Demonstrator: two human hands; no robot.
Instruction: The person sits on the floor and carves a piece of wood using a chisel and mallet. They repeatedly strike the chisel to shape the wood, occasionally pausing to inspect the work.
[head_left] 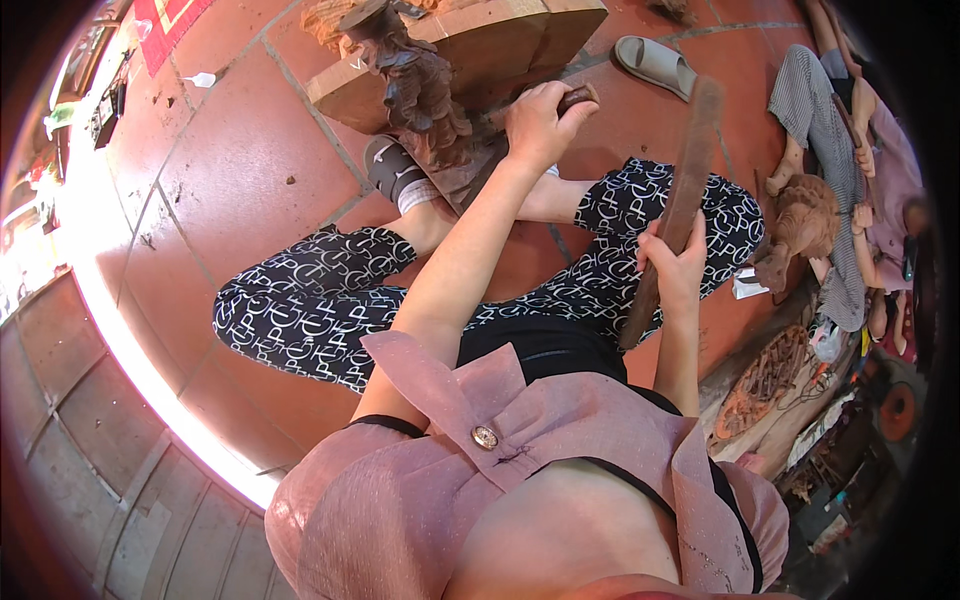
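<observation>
My left hand (pixel 537 125) reaches forward, its fingers wrapped round a short brown wooden handle (pixel 578 97); the handle's rounded end sticks out past my thumb, and whatever its other end carries is hidden. Just left of that hand is a dark carved wooden figure (pixel 418 90), tilted between my feet. My right hand (pixel 678 262) grips a long flat wooden bat (pixel 688 165). The bat is held up above my right knee, its broad end away from me and slightly blurred, its lower end near my lap.
Behind the figure rests a thick pale wooden block (pixel 500 50). A grey slipper (pixel 655 65) lies on the red tiles. At right sits another person in striped trousers (pixel 825 130), beside a brown wood carving (pixel 805 220). Nearer, a tray of tools (pixel 765 380) stands among clutter.
</observation>
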